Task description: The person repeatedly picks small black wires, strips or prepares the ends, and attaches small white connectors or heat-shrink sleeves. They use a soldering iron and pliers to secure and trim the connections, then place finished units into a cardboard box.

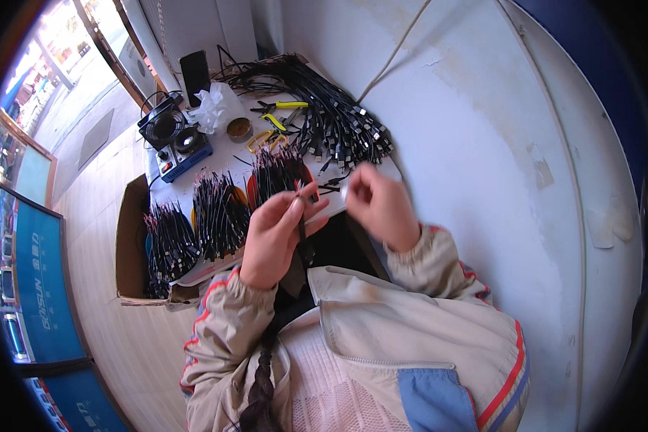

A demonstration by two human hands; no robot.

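Observation:
In front of my body, my left hand (pixel 270 245) pinches a black cable (pixel 302 229) between thumb and fingers, and reddish wire ends stick up at its top. To the right, my right hand (pixel 387 210) is raised with its fingers curled together. Something small and pale (pixel 343 194) shows at its fingertips, but blur hides what it is. Just beyond the left hand stands a bundle of short black cables (pixel 277 176) with thin wire ends upward. Two similar bundles sit left of it, a middle one (pixel 219 219) and a left one (pixel 171 245).
Black USB cables (pixel 338 119) lie heaped at the table's back right. Yellow-handled pliers (pixel 289 105), a round tin (pixel 239 129), a white plastic bag (pixel 216 108) and a blue-black soldering station (pixel 185 162) stand nearby. A cardboard box (pixel 131 241) adjoins the table's left edge; a wall (pixel 468 144) rises at right.

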